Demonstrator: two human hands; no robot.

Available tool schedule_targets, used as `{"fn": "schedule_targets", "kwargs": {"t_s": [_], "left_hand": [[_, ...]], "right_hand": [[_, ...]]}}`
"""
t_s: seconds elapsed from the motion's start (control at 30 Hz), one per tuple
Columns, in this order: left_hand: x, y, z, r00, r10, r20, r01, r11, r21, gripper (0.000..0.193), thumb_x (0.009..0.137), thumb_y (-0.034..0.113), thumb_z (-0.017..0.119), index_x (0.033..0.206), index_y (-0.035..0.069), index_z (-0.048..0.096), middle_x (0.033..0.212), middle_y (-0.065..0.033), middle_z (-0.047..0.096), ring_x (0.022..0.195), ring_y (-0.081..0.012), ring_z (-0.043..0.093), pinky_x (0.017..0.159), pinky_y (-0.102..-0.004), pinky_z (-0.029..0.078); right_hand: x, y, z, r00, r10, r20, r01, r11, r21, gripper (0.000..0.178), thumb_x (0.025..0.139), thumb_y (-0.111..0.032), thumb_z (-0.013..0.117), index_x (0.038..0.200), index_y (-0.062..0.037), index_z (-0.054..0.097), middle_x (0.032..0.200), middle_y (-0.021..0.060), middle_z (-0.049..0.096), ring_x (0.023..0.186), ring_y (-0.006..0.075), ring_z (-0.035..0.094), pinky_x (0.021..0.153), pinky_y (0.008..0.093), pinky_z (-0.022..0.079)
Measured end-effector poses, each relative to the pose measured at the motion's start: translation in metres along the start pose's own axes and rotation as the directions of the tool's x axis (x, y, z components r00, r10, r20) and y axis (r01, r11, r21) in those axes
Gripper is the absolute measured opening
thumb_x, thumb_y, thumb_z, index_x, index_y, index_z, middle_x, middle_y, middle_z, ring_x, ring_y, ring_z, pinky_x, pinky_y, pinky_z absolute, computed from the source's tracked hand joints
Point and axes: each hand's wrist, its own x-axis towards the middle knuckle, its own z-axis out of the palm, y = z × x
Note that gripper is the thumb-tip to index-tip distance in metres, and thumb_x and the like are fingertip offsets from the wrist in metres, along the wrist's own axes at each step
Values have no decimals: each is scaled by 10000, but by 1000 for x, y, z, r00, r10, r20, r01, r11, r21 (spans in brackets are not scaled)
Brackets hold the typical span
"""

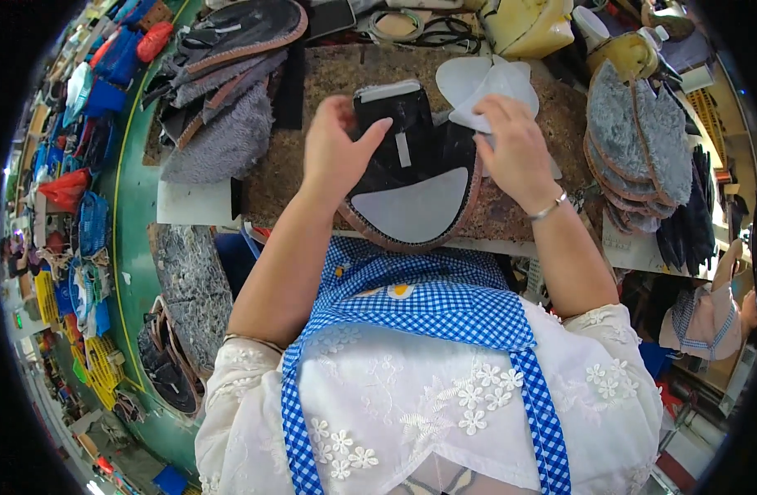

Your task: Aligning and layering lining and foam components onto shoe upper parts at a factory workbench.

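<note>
In front of me on the worktable lies a black slipper upper [458,147] with a brown stitched edge. A grey-white half-moon piece [413,206] covers its near, rounded end. My left hand [339,150] is at the upper's left side, thumb stretched over the black part and apart from the fingers, which are slightly blurred. My right hand [515,148] reaches over several overlapping white, rounded sheet pieces [459,77] just beyond the upper. Its fingers rest on them, with the thumb spread away near the upper's right edge.
Fuzzy grey slipper parts [222,140] are piled at the left, another stack [634,148] at the right. Along the back stand a yellow container [529,26], a phone [331,18] and coiled cable [397,26]. A person [709,322] sits at far right.
</note>
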Motion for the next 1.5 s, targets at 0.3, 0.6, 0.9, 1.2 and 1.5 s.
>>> {"fn": "schedule_targets", "kwargs": {"t_s": [0.3, 0.6, 0.9, 1.2, 1.5], "left_hand": [[13, 57, -68, 947, -299, 120, 321, 914, -250, 192, 807, 77, 696, 972, 13, 621, 733, 2, 615, 566, -46, 504, 486, -194, 407], [-13, 92, -82, 907, -286, 310, 397, 828, -396, 292, 855, 33, 643, 1137, 29, 568, 818, 10, 638, 584, -7, 517, 463, -159, 397], [-19, 91, -67, 886, -251, 391, 445, 700, -559, 278, 889, 6, 558, 1163, 16, 515, 1000, -26, 621, 760, -56, 580, 569, -190, 511], [-22, 96, -61, 871, -254, 421, 473, 664, -579, 287, 897, 13, 540, 1183, 13, 510, 994, -35, 627, 819, -76, 600, 630, -210, 530], [-25, 96, -54, 898, -242, 368, 440, 535, -722, 212, 935, 75, 527, 1124, -12, 569, 1000, -54, 629, 872, -100, 609, 688, -249, 560]], "right_hand": [[-5, 59, 26, 974, 162, 160, -140, 980, -139, 162, 777, -87, 606, 934, -48, 592, 995, 126, 599, 947, 319, 586, 793, 411, 484], [36, -80, -53, 1000, -1, -5, 4, 838, 546, 88, 836, -18, 645, 918, -6, 617, 874, 58, 625, 794, 113, 596, 720, 218, 475], [29, -63, -45, 863, 273, 425, -489, 238, 839, 229, 863, -183, 681, 919, 36, 639, 789, 11, 614, 741, 64, 569, 656, 213, 459], [19, -77, -33, 840, 328, 432, -465, 24, 885, 165, 866, -104, 655, 978, 16, 641, 823, -28, 615, 741, 35, 539, 662, 174, 437], [12, -78, -11, 885, 400, 237, -302, 105, 948, 147, 837, 0, 624, 983, -12, 618, 866, -42, 606, 756, 21, 543, 683, 170, 435]]}}
